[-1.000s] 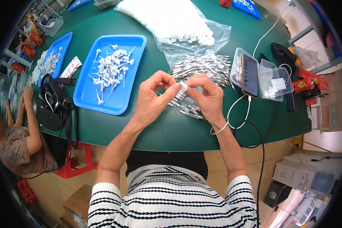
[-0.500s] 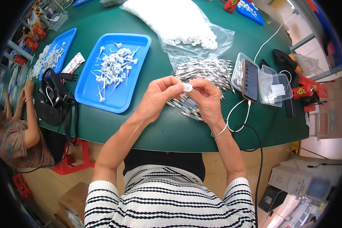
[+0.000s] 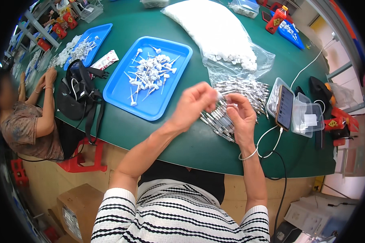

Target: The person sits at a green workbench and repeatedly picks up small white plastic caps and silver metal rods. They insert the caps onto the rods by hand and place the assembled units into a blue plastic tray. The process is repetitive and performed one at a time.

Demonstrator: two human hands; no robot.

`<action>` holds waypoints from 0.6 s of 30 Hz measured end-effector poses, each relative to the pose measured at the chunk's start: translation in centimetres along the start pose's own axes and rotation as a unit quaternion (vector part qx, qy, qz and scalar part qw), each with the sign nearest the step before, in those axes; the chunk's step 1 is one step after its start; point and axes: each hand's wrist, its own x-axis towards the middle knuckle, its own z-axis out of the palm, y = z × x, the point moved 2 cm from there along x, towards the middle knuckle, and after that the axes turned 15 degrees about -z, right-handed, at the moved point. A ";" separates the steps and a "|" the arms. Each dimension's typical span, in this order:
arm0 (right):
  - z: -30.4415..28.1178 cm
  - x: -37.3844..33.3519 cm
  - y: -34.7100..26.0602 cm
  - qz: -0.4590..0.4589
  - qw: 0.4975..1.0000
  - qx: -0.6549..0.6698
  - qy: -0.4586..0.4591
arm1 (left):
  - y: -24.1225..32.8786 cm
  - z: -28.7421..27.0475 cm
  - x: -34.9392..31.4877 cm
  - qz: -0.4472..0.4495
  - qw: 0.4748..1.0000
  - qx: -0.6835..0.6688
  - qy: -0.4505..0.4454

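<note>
My left hand (image 3: 194, 106) is closed in a pinch above the table, a small white plastic cap (image 3: 220, 96) at its fingertips, slightly blurred. Just to its right, my right hand (image 3: 243, 118) has thumb and fingers curled together; something pale shows between them, too small to name. A pile of thin metal rods (image 3: 217, 121) lies beneath and beyond both hands. Left of them is a blue tray (image 3: 109, 96) with several white-capped pins (image 3: 152, 73). Beyond the rods, a large clear plastic bag spills white caps (image 3: 231, 56).
A phone (image 3: 285, 107) on a white cable leans on a clear box at the right, beside another clear container (image 3: 308, 121). A black bag (image 3: 71, 99) lies left of the tray. Farther left, a co-worker (image 3: 30, 125) sits by another blue tray (image 3: 103, 34). Red bottles (image 3: 276, 20) stand around.
My hands, together on a white cap before, have drawn slightly apart. The view has shifted, so the table's things appear farther right.
</note>
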 end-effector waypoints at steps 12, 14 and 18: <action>-1.0 0.8 -0.5 0.016 0.996 -0.011 0.090 | -1.8 -0.6 0.8 -0.092 0.978 -0.183 0.046; -0.9 0.9 -0.6 0.015 0.996 -0.012 0.086 | -1.8 -0.8 0.9 -0.072 0.980 -0.173 0.064; -1.2 0.7 -0.6 0.017 0.997 -0.018 0.078 | -0.6 -1.9 1.2 -0.005 0.989 -0.007 0.150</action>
